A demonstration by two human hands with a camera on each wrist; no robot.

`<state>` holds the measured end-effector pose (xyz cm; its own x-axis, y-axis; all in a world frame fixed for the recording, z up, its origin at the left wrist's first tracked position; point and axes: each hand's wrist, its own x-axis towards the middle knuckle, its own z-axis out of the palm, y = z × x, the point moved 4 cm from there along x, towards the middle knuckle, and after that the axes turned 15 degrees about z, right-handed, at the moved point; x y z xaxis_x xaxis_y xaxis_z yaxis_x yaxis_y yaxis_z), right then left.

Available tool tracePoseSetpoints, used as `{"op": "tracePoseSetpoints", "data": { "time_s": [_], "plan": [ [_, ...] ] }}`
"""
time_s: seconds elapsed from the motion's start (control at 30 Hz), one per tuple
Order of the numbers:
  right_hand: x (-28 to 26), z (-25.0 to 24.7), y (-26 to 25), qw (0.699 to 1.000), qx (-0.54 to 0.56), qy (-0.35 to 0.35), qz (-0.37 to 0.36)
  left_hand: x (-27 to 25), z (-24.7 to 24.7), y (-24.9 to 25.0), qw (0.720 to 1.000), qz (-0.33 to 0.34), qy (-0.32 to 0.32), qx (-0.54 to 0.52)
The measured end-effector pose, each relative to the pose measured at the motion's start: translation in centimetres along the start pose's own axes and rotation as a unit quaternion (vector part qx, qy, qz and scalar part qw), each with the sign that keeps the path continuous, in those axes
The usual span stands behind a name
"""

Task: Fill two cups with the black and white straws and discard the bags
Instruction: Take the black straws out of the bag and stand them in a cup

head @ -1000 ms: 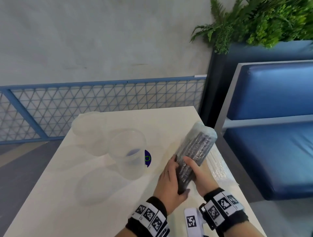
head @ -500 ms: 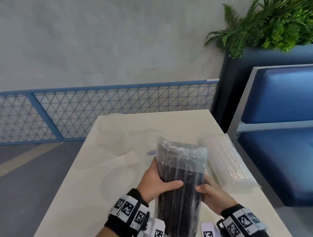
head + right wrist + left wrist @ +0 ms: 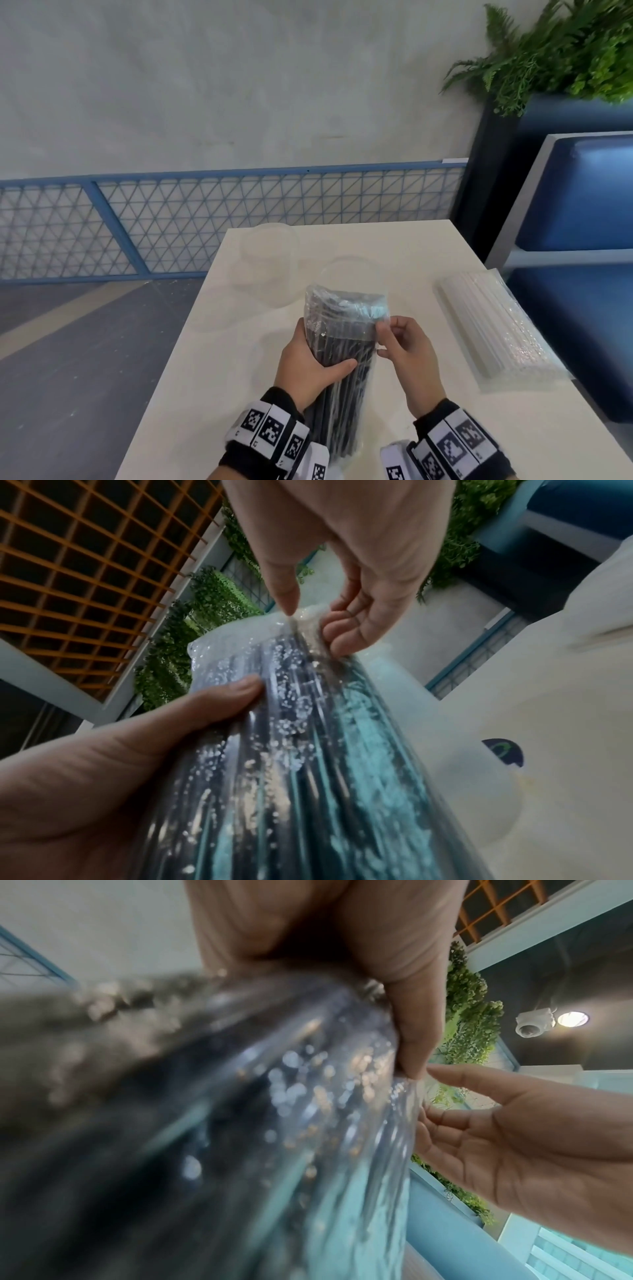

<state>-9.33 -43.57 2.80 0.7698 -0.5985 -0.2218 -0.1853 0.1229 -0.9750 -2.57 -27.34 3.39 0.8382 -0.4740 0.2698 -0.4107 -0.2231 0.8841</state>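
Observation:
A clear bag of black straws (image 3: 344, 346) stands upright in front of me over the white table (image 3: 428, 246). My left hand (image 3: 318, 353) grips its middle, thumb across the front. My right hand (image 3: 382, 330) pinches the plastic at the bag's upper right edge; in the right wrist view the thumb and fingers of my right hand (image 3: 304, 618) meet on the top of the bag (image 3: 308, 750). Two clear cups (image 3: 270, 263) (image 3: 349, 274) stand behind the bag. A bag of white straws (image 3: 489, 325) lies at the table's right.
A blue bench seat (image 3: 582, 308) stands right of the table, with a planter of green ferns (image 3: 565, 51) behind it. Along the grey wall runs a blue mesh railing (image 3: 205, 219). Dark floor lies to the left of the table.
The bag went from tilted to upright in front of me. My right hand left the bag's side and rose to pinch its top right edge. The left hand kept its grip.

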Motion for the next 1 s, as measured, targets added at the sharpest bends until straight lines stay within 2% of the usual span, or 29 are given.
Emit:
{"op": "tracePoseSetpoints", "data": {
  "time_s": [0.27, 0.43, 0.5, 0.57, 0.63, 0.7, 0.77, 0.83, 0.9, 1.0],
  "plan": [
    [-0.1, 2.7, -1.4, 0.996, -0.005, -0.075, 0.052, 0.7, -2.4, -1.8, 1.000, -0.002, -0.012, 0.010],
    [-1.3, 3.5, -1.5, 0.987, 0.098, -0.111, 0.059, 0.8, -2.9, -2.8, 1.000, -0.007, -0.028, 0.005],
    [-1.8, 3.7, -1.6, 0.992, 0.071, -0.106, -0.002, 0.8, -3.1, -3.2, 0.999, -0.014, -0.029, -0.005],
    [-2.1, 3.6, -1.6, 0.989, -0.061, -0.061, -0.124, 0.7, -3.1, -3.4, 0.999, -0.016, -0.029, -0.012],
    [-2.4, 3.8, -2.2, 0.943, -0.221, -0.016, -0.248, 0.6, -3.1, -3.5, 0.999, -0.016, -0.030, -0.016],
    [-2.3, 3.7, -2.4, 0.886, -0.321, 0.022, -0.333, 0.6, -2.9, -3.5, 0.999, -0.018, -0.032, -0.021],
    [-2.2, 3.4, -3.1, 0.860, -0.352, 0.051, -0.367, 0.5, -2.7, -3.5, 0.999, -0.021, -0.035, -0.022],
    [-2.2, 3.2, -4.0, 0.851, -0.350, 0.044, -0.389, 0.5, -2.6, -3.4, 0.999, -0.019, -0.040, -0.019],
    [-2.1, 2.9, -4.6, 0.862, -0.324, 0.016, -0.390, 0.4, -2.4, -3.3, 0.999, -0.018, -0.041, -0.011],
    [-2.2, 2.2, -5.6, 0.902, -0.242, -0.011, -0.357, 0.0, -2.1, -2.6, 0.998, -0.022, -0.051, 0.008]
  ]
}}
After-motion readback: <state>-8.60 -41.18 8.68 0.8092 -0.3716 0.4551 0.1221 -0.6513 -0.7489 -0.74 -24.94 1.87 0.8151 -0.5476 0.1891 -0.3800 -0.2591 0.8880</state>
